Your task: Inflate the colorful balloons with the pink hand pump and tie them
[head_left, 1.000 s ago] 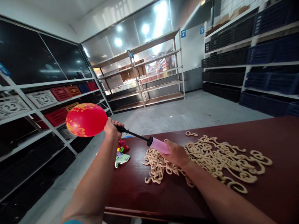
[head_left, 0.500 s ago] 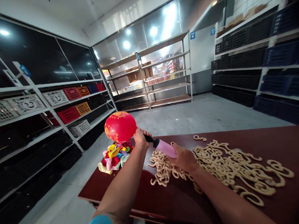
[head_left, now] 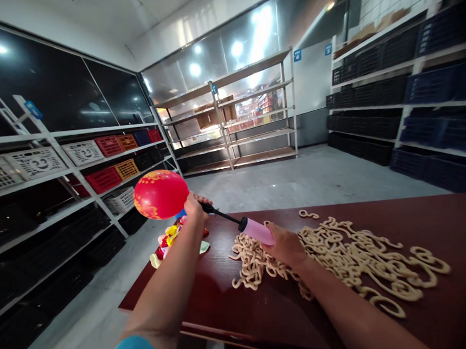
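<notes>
A red balloon with yellow-orange print, swollen with air, sticks out to the left of my left hand. That hand is closed around the balloon's neck and the black handle end of a hand balloon pump. The pump's black rod is drawn out of its pink barrel. My right hand is wrapped around the barrel's other end. Behind my left forearm lies a pile of limp coloured balloons, partly hidden. Beneath and beside my right hand spreads a heap of beige, curled, rope-like pieces.
The dark red table has its left corner near my left forearm. White shelving with plastic crates stands at left. A rack is at the back, and dark crates fill shelves at right. Grey floor lies beyond the table.
My left hand has moved left with the balloon and handle, drawing the pump's rod out of the barrel. My right hand stays nearly in place. The forearm covers more of the limp balloons.
</notes>
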The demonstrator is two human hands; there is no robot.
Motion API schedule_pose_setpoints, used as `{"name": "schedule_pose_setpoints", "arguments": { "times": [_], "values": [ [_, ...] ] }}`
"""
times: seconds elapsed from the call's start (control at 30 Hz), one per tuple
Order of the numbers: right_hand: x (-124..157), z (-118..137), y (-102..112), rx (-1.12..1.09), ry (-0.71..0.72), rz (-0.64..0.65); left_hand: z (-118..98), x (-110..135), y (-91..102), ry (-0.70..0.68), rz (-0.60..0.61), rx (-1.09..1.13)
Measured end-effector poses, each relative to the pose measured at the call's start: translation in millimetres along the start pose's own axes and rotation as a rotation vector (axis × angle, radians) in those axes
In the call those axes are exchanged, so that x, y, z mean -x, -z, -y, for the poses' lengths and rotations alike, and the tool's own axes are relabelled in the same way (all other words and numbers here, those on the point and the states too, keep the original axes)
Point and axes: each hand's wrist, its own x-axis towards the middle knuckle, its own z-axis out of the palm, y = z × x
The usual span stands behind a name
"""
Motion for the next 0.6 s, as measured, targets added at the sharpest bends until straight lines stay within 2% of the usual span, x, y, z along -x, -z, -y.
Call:
{"name": "schedule_pose_setpoints", "arguments": {
  "times": [0.17, 0.27, 0.33, 0.4, 0.6],
  "values": [
    [3.3, 0.9, -0.4, -0.011, 0.021, -0.019, 59.3, 28.8, -6.8, 0.078, 0.019, -0.019],
    [2.9, 0.3, -1.7, -0.029, 0.023, -0.028, 71.2, 36.7, -9.7, 0.073, 0.041, -0.015],
    [1.9, -0.5, -2.7, -0.037, 0.034, -0.039, 66.2, 34.7, -9.6, 0.078, 0.053, -0.006],
    [0.6, -1.8, -4.2, -0.035, 0.034, -0.041, 52.1, 27.4, -7.8, 0.077, 0.051, 0.003],
    [-2.9, -8.2, -11.2, -0.015, 0.015, -0.055, -13.7, -6.7, -0.1, -0.033, -0.001, 0.010]
  ]
}}
